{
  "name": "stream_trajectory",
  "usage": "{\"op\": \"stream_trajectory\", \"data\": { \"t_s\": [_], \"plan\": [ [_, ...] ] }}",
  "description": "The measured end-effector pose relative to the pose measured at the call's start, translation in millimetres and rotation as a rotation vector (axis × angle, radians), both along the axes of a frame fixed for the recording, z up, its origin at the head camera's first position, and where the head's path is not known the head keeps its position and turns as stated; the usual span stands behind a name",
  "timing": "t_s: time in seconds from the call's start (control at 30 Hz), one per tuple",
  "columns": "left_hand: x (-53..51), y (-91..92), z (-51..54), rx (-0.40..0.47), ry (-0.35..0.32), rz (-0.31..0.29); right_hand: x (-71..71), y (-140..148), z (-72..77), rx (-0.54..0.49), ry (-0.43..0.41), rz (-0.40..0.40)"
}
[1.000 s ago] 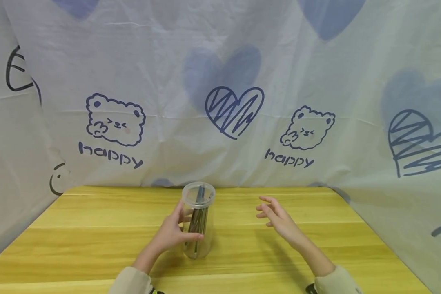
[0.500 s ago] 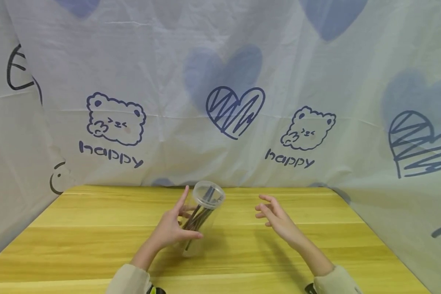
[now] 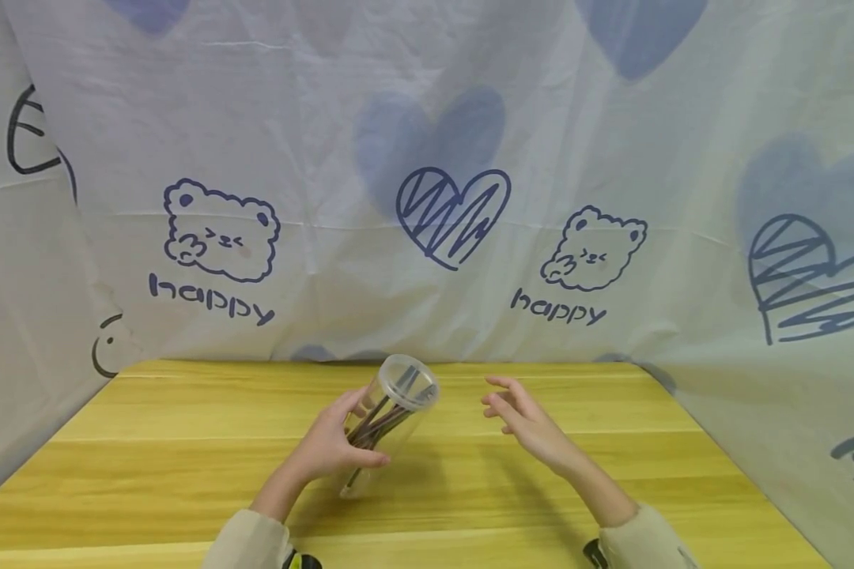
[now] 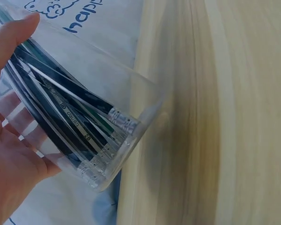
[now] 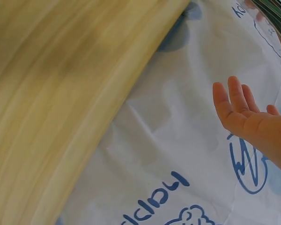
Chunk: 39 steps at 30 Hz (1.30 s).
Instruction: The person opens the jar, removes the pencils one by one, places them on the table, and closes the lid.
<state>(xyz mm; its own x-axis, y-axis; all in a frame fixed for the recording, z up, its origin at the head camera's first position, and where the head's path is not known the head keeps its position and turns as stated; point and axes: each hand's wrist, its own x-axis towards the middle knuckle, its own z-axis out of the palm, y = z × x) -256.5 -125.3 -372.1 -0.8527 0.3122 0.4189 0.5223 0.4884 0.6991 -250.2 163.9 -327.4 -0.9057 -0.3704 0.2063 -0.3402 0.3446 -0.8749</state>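
My left hand [image 3: 330, 444] grips a clear plastic jar [image 3: 398, 438] round its side, thumb in front and fingers behind. The jar leans to the right, its round translucent top rim up; whether a lid covers it I cannot tell. Inside lie several dark pencils [image 4: 68, 105], slanted, with silvery ends gathered at the jar's bottom; one is marked 2B. In the left wrist view the jar's base hangs apart from the tabletop. My right hand [image 3: 534, 431] hovers to the right of the jar, fingers loosely bent, holding nothing.
A yellow wood-grain table [image 3: 185, 450] spreads under both hands. Behind it and along both sides hangs a pale curtain [image 3: 341, 300] printed with blue hearts, bears and the word happy.
The jar, upright a second ago, has tipped to the right in my left hand, and the pencils have slid aslant. My right hand has shifted slightly left.
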Motion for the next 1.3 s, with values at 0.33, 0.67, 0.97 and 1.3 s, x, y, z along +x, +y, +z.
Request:
{"op": "stream_trajectory", "data": {
  "t_s": [0.33,0.67,0.97,1.3],
  "plan": [
    [0.2,-2.1,0.2,-0.002,-0.033,0.006,0.3,-22,17.3,0.091,0.105,0.07],
    [0.5,-1.1,1.2,0.027,-0.071,-0.058,-0.1,-56,30.9,0.222,0.229,0.044],
    [0.6,-1.8,1.6,-0.019,-0.057,-0.02,0.0,-73,37.9,0.367,0.299,0.014],
    [1.3,-0.3,4.6,-0.087,-0.059,-0.046,0.0,-88,45.1,0.515,0.332,0.014]
  ]
}}
